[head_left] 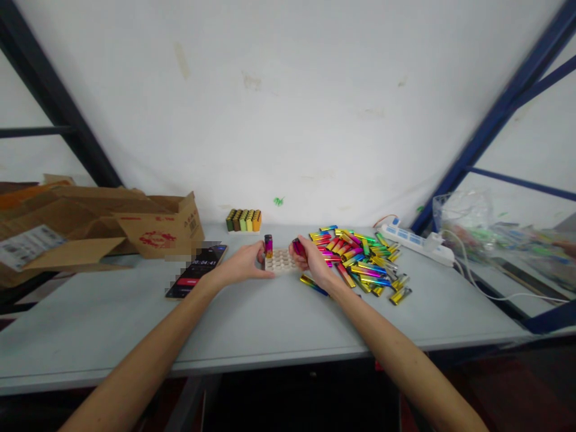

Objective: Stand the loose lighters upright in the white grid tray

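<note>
A white tray (282, 261) with rows of round holes lies on the table between my hands. One shiny purple-and-yellow lighter (269, 247) with a black top stands upright at its left end. My left hand (243, 264) grips that end of the tray, thumb along the front edge and fingers beside the standing lighter. Closed around another purple lighter (297, 245), my right hand (312, 261) is over the tray's right end. Fingers cover most of that lighter. Right of this hand, a loose pile of shiny multicoloured lighters (360, 258) is spread on the table.
Against the wall stands a block of green, yellow and orange lighters (243, 220). A phone (198, 270) showing a timer lies left, near an open cardboard box (157, 225). A white power strip (418, 245) with cables and clear plastic bags (468, 213) are at right.
</note>
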